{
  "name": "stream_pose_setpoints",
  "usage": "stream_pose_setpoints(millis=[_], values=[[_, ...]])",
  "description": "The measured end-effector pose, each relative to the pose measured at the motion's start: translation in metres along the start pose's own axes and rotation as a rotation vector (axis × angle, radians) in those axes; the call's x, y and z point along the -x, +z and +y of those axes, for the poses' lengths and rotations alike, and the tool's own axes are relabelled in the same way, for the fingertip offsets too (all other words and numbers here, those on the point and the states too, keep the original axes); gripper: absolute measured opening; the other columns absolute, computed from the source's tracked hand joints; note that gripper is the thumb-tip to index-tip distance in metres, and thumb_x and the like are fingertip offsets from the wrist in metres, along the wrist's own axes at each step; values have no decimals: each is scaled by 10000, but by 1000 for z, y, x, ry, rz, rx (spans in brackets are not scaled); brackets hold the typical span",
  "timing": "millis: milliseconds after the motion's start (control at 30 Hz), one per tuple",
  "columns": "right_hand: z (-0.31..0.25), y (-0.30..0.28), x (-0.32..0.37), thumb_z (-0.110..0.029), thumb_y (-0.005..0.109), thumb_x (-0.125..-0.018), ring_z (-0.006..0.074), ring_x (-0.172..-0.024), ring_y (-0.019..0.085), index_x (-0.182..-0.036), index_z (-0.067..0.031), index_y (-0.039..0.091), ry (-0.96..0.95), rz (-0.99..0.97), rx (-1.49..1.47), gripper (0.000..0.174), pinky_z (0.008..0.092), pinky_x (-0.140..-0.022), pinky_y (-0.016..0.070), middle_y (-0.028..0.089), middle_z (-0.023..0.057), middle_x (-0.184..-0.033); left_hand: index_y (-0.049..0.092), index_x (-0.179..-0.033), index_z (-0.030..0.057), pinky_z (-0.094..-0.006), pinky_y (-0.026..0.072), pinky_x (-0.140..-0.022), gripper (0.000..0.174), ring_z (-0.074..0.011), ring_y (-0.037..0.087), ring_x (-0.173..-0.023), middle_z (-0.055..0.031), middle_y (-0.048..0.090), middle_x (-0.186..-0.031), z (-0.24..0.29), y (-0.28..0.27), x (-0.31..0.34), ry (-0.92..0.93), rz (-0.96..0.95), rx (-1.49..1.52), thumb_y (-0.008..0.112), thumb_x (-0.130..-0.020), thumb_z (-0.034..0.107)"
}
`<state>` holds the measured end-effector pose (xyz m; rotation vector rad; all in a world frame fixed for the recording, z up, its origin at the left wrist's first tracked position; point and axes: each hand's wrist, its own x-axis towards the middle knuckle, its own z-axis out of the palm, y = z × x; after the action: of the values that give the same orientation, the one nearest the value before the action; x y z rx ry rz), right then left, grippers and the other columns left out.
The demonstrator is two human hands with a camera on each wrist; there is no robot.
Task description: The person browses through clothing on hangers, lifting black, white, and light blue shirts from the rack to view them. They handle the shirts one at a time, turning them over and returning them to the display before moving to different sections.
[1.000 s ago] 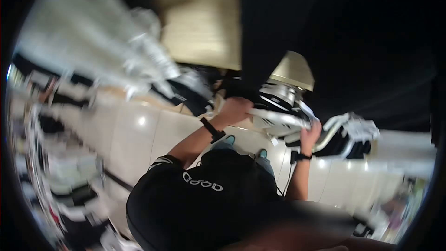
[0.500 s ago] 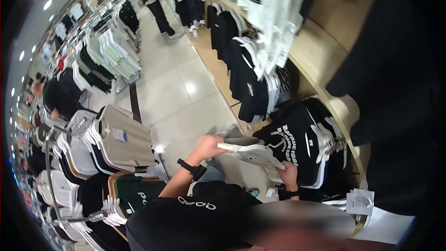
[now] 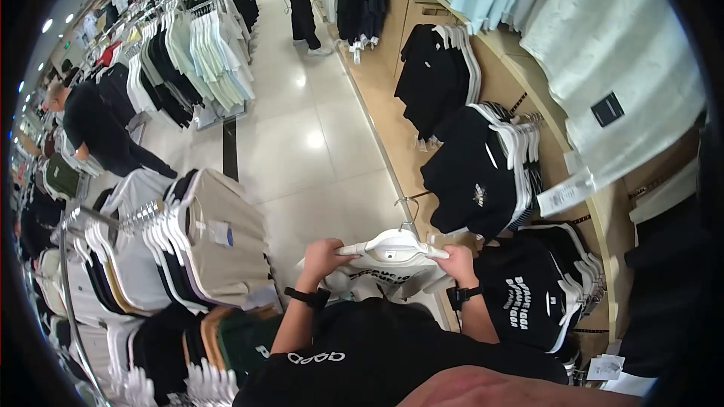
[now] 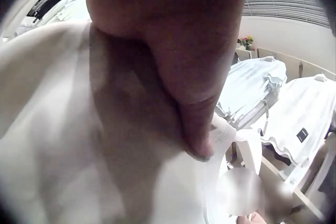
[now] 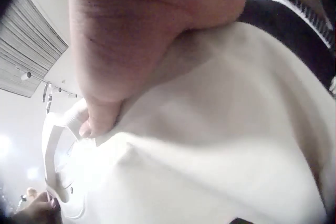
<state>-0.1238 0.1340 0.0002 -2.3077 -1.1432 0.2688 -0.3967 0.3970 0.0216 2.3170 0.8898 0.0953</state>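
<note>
In the head view, a white T-shirt (image 3: 381, 275) with black lettering hangs on a white hanger (image 3: 392, 242) in front of the chest. The hanger's metal hook (image 3: 408, 215) points away from the body. My left hand (image 3: 324, 258) grips one shoulder of the shirt and hanger. The other shoulder is in the grip of my right hand (image 3: 456, 262). The left wrist view has the left thumb (image 4: 198, 134) pressed on the white cloth at the collar side. In the right wrist view, the right thumb (image 5: 102, 116) lies on the cloth near the neckline; the other fingers are mostly hidden.
Black T-shirts (image 3: 520, 294) hang on low rails along the right wall, below white shirts (image 3: 611, 53). A rack of beige and grey shirts (image 3: 226, 237) stands at left. Tiled aisle floor (image 3: 305, 158) runs ahead, with one person (image 3: 302, 7) far along it and another (image 3: 105, 124) at left.
Both hands have brought the shirt on its hanger from beside the low black shirts to in front of the chest, its printed front now showing. The head view has turned toward the aisle.
</note>
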Motion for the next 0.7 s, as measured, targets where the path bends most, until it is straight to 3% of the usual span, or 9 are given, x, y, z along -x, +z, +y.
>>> stream_pose_setpoints(millis=[167,333,433,533,567,700], values=[[-18,6,-83,-297,872,-700,343,-581,604,-637,-36,609,38,57,-98,376,402,-519,436,580,160,-635,711,-771,76,-433,493,-598,525,-334,652,-700,-99,663,-724,-8,-47,-85,61,39,35,792,-730,593],[-14,14,-161,-218,861,-654,364,-605,580,-636,-31,586,11,362,-34,333,408,-520,424,548,157,-634,696,-752,70,-426,498,-609,477,-323,647,-706,-90,650,-717,-6,-68,-218,190,-2,-9,822,-720,529],[10,25,-219,-215,857,-659,367,-595,571,-636,-27,579,31,436,-11,337,407,-511,415,540,161,-631,697,-748,78,-418,504,-622,401,-311,640,-714,-76,625,-715,2,-78,-294,385,156,-36,851,-705,446],[22,17,-278,-312,869,-644,397,-645,589,-650,-25,569,102,359,-55,415,435,-557,461,571,171,-673,712,-761,64,-405,492,-598,406,-299,640,-694,-78,653,-736,8,-83,-370,391,103,-60,866,-700,435],[28,10,-297,-346,873,-650,391,-648,597,-650,-31,591,138,246,-4,423,434,-558,464,584,164,-667,722,-801,56,-398,504,-613,428,-301,654,-700,-87,668,-739,14,-88,-389,307,40,-37,862,-708,450],[40,0,-375,-411,876,-661,370,-610,597,-634,-49,611,209,271,-78,449,430,-544,461,582,145,-629,750,-894,61,-409,528,-675,504,-321,684,-778,-110,711,-807,32,-121,-475,198,-208,-27,846,-686,510]])
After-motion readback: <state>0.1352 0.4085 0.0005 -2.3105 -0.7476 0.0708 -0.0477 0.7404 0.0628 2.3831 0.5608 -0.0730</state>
